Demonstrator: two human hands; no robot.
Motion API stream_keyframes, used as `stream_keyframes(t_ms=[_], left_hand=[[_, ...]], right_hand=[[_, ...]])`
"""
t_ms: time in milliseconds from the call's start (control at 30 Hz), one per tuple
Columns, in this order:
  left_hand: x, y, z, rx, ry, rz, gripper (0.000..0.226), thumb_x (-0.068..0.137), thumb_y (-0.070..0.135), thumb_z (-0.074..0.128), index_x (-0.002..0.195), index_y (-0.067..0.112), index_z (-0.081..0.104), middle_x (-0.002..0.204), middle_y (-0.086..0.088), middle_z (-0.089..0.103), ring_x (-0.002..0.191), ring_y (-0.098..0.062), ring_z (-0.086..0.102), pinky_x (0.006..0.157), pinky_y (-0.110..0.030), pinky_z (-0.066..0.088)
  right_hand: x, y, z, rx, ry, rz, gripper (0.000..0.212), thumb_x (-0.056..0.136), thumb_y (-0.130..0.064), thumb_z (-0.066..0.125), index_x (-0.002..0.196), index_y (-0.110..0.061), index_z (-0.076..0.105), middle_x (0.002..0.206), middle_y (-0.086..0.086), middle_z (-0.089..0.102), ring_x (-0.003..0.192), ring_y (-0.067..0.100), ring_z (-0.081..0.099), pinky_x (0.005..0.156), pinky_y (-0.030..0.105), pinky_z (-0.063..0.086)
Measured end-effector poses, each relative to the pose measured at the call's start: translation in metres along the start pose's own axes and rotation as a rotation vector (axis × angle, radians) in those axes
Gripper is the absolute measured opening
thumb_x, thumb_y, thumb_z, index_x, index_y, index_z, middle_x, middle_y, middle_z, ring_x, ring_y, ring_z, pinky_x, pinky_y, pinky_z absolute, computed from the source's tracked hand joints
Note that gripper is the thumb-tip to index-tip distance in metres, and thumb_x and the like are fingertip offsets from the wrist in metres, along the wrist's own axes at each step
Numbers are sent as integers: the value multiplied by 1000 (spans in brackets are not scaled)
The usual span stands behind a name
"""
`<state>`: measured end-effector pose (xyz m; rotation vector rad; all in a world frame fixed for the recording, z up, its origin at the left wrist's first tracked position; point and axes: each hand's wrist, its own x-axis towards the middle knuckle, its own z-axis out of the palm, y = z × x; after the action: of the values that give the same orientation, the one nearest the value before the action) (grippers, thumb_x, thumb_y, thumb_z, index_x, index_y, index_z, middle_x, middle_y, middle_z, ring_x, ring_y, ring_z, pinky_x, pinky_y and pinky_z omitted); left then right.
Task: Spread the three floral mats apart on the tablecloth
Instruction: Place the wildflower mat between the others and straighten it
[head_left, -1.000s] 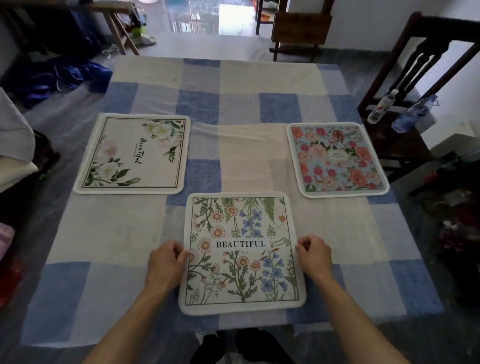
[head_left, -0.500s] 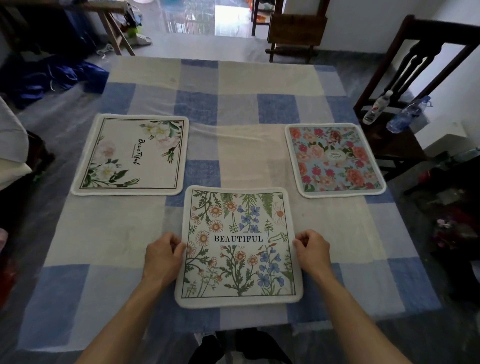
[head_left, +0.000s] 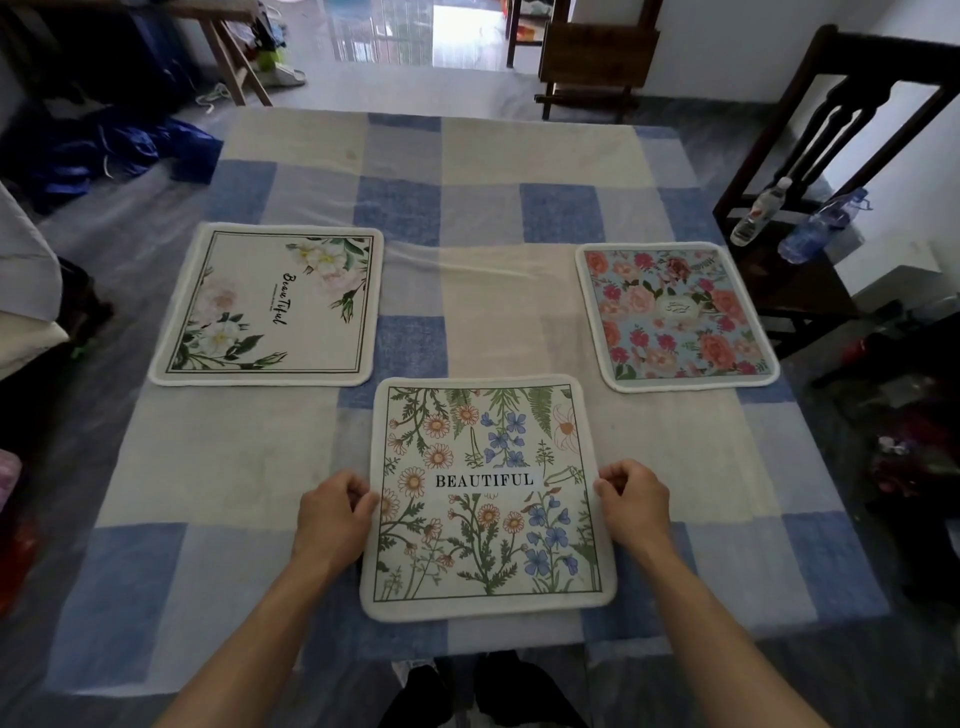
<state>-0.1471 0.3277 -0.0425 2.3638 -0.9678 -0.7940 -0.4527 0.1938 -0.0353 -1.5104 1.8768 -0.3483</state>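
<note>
Three floral mats lie apart on the blue-and-cream checked tablecloth (head_left: 488, 291). A cream mat with white roses (head_left: 267, 304) lies at the left. At the right lies a light-blue mat with pink and red flowers (head_left: 675, 314). The wildflower mat printed BEAUTIFUL (head_left: 485, 493) lies nearest me, in the middle. My left hand (head_left: 332, 514) pinches its left edge and my right hand (head_left: 636, 506) pinches its right edge. Its far left corner nearly touches the near right corner of the rose mat.
A dark wooden chair (head_left: 810, 218) stands at the right of the table with two plastic bottles (head_left: 756, 213) on its seat. Blue cloth (head_left: 119, 150) lies on the floor at the far left. A wooden stand (head_left: 595, 57) is beyond the table.
Both hands have pushed the BEAUTIFUL mat a little away from me, towards the other two mats. The rose mat and the pink-flower mat have not moved.
</note>
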Motion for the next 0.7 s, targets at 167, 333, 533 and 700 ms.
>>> stream_keyframes(t_ms=[167, 333, 533, 700], left_hand=[[-5, -6, -1, 1, -1, -11, 11, 85, 15, 71, 77, 17, 64, 73, 7, 66, 67, -7, 62, 56, -17, 43], [2, -1, -6, -9, 44, 2, 21, 83, 14, 73, 102, 11, 65, 89, -3, 67, 77, -17, 63, 73, -30, 51], [12, 11, 1, 11, 30, 29, 44, 81, 8, 72, 123, 7, 58, 106, -10, 62, 94, -26, 60, 83, -37, 51], [15, 15, 6, 12, 67, 27, 15, 82, 7, 70, 97, 11, 69, 84, 1, 64, 77, -19, 63, 71, -30, 50]], right_hand=[[-4, 3, 1, -21, -5, -1, 4, 91, -7, 64, 94, -9, 65, 88, 3, 67, 76, 14, 61, 62, 18, 42], [-2, -1, -3, -55, 19, -60, 12, 90, -10, 66, 101, -11, 64, 94, 4, 66, 86, 19, 63, 73, 29, 51], [4, -10, 6, -150, -18, -89, 33, 89, -16, 66, 121, -8, 61, 111, 11, 62, 100, 24, 60, 90, 40, 53], [8, -9, 10, -194, -80, -54, 18, 91, -13, 63, 108, -7, 67, 105, 10, 68, 94, 24, 64, 85, 40, 57]])
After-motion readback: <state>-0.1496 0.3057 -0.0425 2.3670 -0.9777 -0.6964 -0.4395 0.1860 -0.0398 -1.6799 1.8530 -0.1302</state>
